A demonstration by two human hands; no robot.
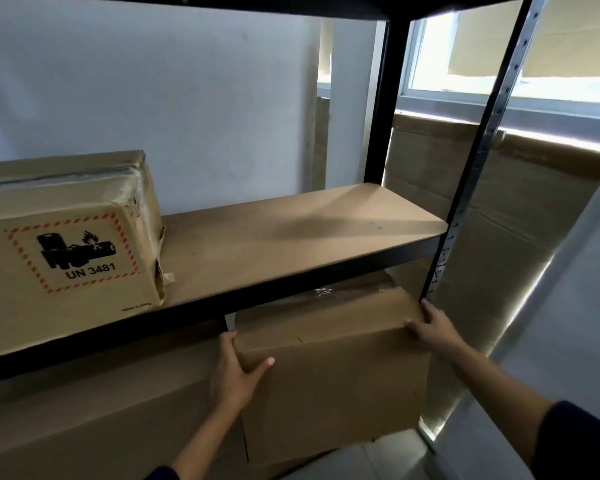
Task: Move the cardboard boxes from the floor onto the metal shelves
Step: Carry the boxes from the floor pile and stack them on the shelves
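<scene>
Head view, hands (236, 372) gripping plain box (333, 372), labelled box (66, 237) on shelf (291, 237)

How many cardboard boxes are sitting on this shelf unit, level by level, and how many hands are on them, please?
Boxes on the upper board: 1, the UN 3481 box.
Boxes on the level below: 2, the held box and the large box to its left.
Hands on a box: 2, left hand and right hand, both on the held box.
Total boxes: 3.
</scene>
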